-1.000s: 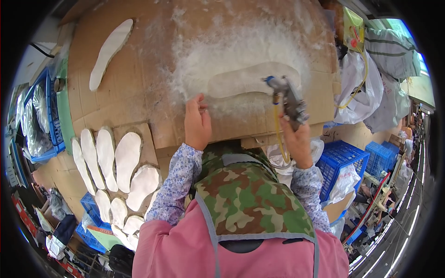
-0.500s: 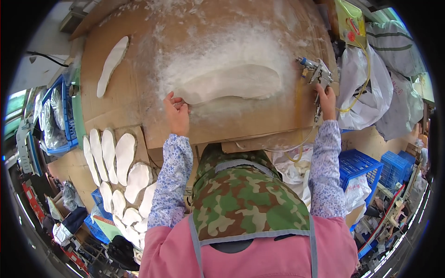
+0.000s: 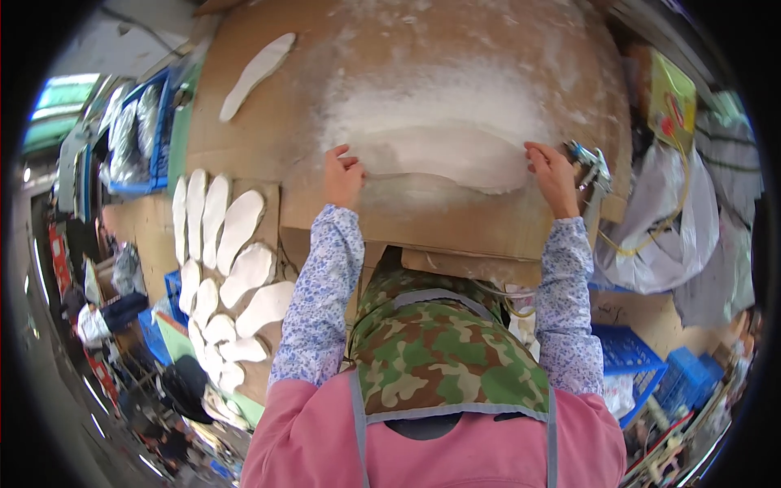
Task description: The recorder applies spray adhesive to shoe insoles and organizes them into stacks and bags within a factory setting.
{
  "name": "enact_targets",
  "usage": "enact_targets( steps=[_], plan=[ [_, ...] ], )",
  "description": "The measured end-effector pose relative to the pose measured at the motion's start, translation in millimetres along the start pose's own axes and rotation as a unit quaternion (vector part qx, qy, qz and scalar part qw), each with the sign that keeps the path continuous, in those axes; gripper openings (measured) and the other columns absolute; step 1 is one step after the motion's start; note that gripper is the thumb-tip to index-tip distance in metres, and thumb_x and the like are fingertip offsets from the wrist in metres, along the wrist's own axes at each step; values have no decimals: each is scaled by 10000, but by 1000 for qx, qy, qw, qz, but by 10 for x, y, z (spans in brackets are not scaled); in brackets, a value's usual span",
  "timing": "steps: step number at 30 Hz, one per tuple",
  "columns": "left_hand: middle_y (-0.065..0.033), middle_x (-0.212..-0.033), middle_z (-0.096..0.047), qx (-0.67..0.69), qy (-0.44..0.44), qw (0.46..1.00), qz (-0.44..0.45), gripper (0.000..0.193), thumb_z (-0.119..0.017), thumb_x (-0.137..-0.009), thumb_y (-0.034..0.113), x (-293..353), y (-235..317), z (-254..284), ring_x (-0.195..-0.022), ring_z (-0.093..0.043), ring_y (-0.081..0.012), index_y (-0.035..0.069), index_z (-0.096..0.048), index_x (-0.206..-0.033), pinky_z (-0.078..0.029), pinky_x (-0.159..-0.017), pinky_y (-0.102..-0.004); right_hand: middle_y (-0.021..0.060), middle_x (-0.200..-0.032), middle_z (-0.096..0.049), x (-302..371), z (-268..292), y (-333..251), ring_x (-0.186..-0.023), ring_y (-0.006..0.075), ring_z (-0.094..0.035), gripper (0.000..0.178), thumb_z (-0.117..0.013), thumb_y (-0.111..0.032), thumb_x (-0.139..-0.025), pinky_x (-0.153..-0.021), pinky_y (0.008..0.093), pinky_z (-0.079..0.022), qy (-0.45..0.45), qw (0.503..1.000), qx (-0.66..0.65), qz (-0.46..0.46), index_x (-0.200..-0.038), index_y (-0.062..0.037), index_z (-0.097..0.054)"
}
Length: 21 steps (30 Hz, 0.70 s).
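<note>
A long white sole-shaped piece lies across the middle of a brown cardboard sheet, inside a patch of white spray residue. My left hand is curled on the piece's left end. My right hand pinches its right end. A metal spray gun rests at the cardboard's right edge, just beside my right hand and out of its grip. A thin yellow hose trails from it.
One white sole lies alone at the far left of the cardboard. Several more white soles are laid in overlapping rows at my left. Blue crates stand at the left and lower right. Grey plastic bags hang at the right.
My right hand carried the spray gun to the right edge and let go of it, then took the piece's right end. My left hand shifted to the piece's left end.
</note>
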State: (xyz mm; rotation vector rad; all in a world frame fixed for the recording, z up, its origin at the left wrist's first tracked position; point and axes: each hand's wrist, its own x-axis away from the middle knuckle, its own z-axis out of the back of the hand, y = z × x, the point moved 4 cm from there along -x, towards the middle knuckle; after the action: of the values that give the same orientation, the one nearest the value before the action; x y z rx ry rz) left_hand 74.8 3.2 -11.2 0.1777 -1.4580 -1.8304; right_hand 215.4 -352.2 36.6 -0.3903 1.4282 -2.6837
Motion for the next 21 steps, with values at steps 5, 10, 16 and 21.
enact_targets(
  steps=[5, 10, 16, 21],
  plan=[
    [-127, -844, -604, 125, -30, 990, -66, 419, -568, -723, -19, 335, 436, 53, -735, -592, -178, 2, -459, -1127, -493, -658, -291, 38, -901, -655, 14, -34, 35, -758, 144, -608, 302, -537, -249, -894, -680, 261, -466, -7, 997, -55, -45, -1069, -25, -639],
    [-35, -865, -514, 252, -126, 948, -144, 404, -544, -750, 12, 1092, 1524, 95, -788, -506, -107, 25, -412, -1131, -445, -714, -251, 10, -1136, -592, 61, 348, 553, -960, 134, -553, 408, -421, -345, -909, -787, 276, -425, 12, 975, -187, -119, -1220, -118, -554],
    [-16, -854, -455, 429, -128, 883, -138, 407, -504, -760, -11, 1719, 1573, 1242, -733, -470, -85, 46, -411, -1152, -415, -620, -231, 130, -1332, -438, 402, -73, -413, -1184, 266, -432, 597, -367, -474, -927, -987, 402, -329, -124, 951, -273, -78, -1332, -38, -403],
    [0, -898, -458, 469, -23, 876, -113, 477, -520, -771, 15, 2411, 1127, 2419, -788, -487, -90, 66, -402, -1231, -449, -643, -230, 143, -1485, -197, 1159, -1657, -1381, -1335, 356, -218, 805, -415, -588, -857, -1034, 579, -222, -627, 558, -534, -99, -1437, -76, -192]
  ],
)
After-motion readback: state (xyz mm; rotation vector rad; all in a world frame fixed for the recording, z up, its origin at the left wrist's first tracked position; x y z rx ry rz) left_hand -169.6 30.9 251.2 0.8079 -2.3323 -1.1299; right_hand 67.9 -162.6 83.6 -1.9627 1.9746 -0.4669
